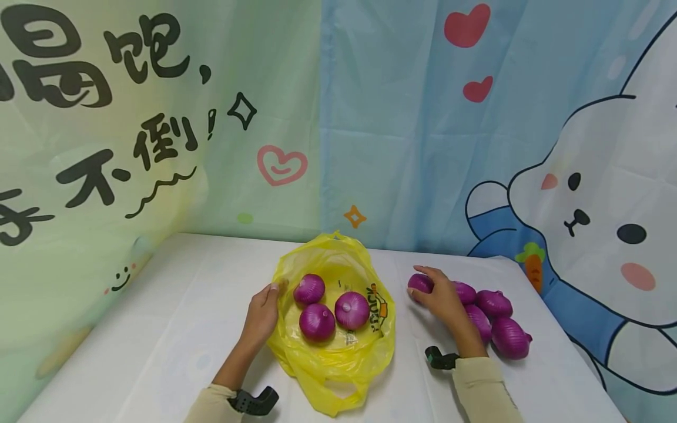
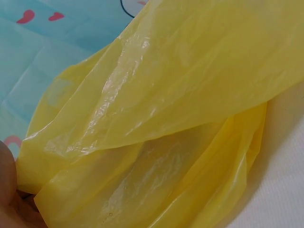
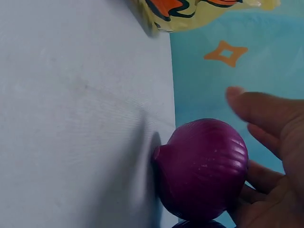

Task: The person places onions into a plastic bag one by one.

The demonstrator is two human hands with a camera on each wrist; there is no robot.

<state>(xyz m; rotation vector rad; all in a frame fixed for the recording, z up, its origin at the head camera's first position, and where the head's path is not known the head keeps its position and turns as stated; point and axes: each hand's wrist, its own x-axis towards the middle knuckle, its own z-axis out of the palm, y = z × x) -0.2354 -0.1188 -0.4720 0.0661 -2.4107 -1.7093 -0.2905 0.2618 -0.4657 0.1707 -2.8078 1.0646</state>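
A yellow plastic bag [image 1: 338,358] lies with its mouth spread wide, three purple onions [image 1: 352,310] inside. My left hand [image 1: 264,311] pinches the bag's left rim; in the left wrist view only part of this hand [image 2: 8,190] shows beside the yellow film. To the right of the bag, my right hand [image 1: 441,296] reaches around a single purple onion [image 1: 420,283]. The right wrist view has this onion [image 3: 204,168] at the tabletop, some fingers [image 3: 261,178] close behind it and another digit held apart from its skin.
Several more purple onions [image 1: 511,338] are grouped beside and behind my right wrist. The white tabletop [image 1: 153,352] runs back to a printed curtain [image 1: 381,129] with a cartoon rabbit on its right. Dark bands [image 1: 254,402] sit on both wrists.
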